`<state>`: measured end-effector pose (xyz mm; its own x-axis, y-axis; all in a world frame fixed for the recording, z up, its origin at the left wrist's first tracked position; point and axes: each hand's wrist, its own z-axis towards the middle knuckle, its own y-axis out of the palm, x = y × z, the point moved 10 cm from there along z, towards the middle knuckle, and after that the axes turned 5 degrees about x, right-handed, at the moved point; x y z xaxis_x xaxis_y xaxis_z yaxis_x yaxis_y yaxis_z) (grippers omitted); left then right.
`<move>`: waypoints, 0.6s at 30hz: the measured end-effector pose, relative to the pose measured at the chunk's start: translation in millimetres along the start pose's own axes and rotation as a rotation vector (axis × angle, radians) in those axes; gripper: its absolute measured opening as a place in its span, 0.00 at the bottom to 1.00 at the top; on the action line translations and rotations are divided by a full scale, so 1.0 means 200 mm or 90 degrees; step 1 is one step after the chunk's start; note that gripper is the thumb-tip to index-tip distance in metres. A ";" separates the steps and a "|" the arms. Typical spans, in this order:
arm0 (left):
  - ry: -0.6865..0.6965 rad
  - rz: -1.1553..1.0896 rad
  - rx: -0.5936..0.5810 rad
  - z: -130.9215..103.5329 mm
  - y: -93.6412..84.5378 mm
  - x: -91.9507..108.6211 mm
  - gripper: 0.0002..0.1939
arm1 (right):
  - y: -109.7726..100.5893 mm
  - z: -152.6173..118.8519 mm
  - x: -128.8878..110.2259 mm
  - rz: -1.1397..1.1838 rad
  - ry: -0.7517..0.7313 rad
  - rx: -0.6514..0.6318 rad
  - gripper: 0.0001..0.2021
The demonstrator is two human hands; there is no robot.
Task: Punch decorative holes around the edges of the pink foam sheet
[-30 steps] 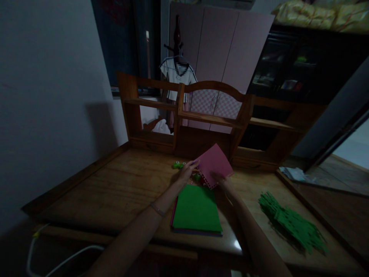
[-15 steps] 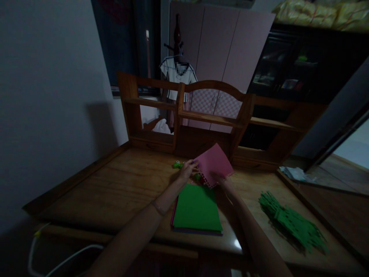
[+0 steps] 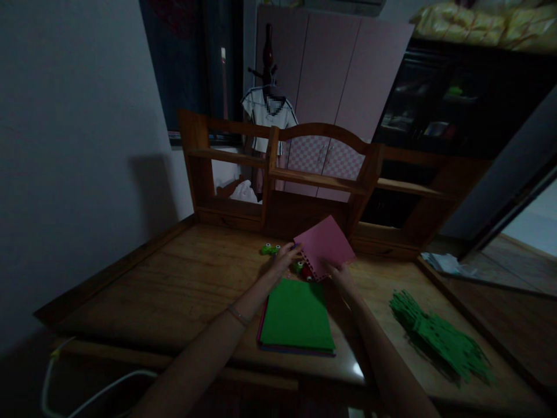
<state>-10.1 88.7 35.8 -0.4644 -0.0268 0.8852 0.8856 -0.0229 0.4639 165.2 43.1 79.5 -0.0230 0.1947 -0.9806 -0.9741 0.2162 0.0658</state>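
Observation:
A pink sheet [image 3: 328, 244] with a row of small cut-outs along its lower left edge is held up above the desk. My left hand [image 3: 287, 256] is closed at the sheet's left corner, on something small and purple. The fingers of my right hand [image 3: 340, 275] grip the sheet's lower right part. Just below lies a stack of coloured sheets with a green one [image 3: 298, 316] on top. Beside my left hand sits a green frog-eyed object [image 3: 270, 249]. Another green and red object [image 3: 304, 270] shows partly under the sheet.
Green cut paper [image 3: 439, 337] lies in a heap on the right of the wooden desk [image 3: 156, 278]. A wooden shelf unit [image 3: 319, 179] stands along the back edge. White plastic [image 3: 446, 263] lies at the far right.
The pink sheet has shifted slightly to the right along with both hands. More of the green and red object beneath it is visible.

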 end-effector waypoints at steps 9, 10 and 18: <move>-0.011 -0.038 0.016 0.03 -0.06 -0.03 0.21 | -0.02 -0.06 -0.09 -0.004 0.017 0.060 0.08; -0.014 -0.041 0.020 0.03 -0.07 -0.03 0.22 | -0.01 -0.08 -0.10 -0.009 0.022 0.063 0.07; -0.033 -0.074 0.059 0.08 -0.11 -0.09 0.22 | -0.04 -0.07 -0.06 -0.037 -0.007 0.066 0.13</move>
<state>-20.5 104.8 10.1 -0.5654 0.0215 0.8246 0.8236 0.0694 0.5629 169.4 26.5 87.6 0.0359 0.1898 -0.9812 -0.9453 0.3250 0.0283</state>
